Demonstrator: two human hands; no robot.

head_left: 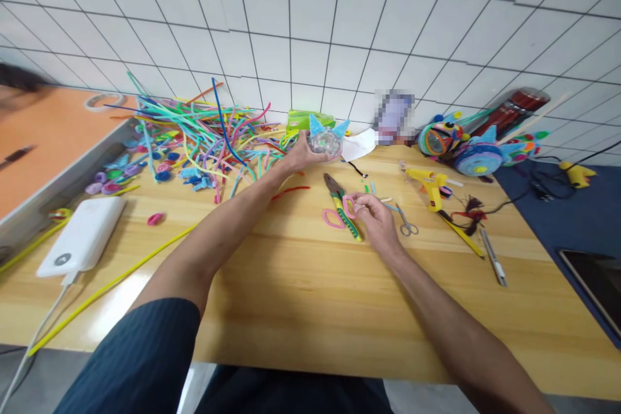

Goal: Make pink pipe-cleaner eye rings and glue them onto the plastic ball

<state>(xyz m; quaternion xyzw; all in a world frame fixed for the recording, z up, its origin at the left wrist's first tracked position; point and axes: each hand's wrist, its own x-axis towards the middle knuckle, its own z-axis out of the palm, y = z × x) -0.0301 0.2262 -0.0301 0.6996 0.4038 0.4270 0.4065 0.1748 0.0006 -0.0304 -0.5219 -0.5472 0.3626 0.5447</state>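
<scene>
My left hand [303, 154] grips a clear plastic bottle piece [326, 142] with two pointed blue fuzzy ears on its top, near the back of the table. My right hand [374, 215] pinches a pink pipe-cleaner loop [348, 206] between thumb and fingers. Just under and beside that loop lie green-and-yellow-handled pliers [350, 223], with a second pink loop [331, 219] to their left. Small scissors [408, 228] rest to the right of my right hand, close to some short pipe-cleaner scraps.
A heap of coloured pipe cleaners [208, 136] covers the back left. At the front left is a white power bank [82, 236] with a cable. To the right lie a yellow glue gun [427, 182], a utility knife [493, 259] and decorated craft figures [478, 156]. A tiled wall rises behind.
</scene>
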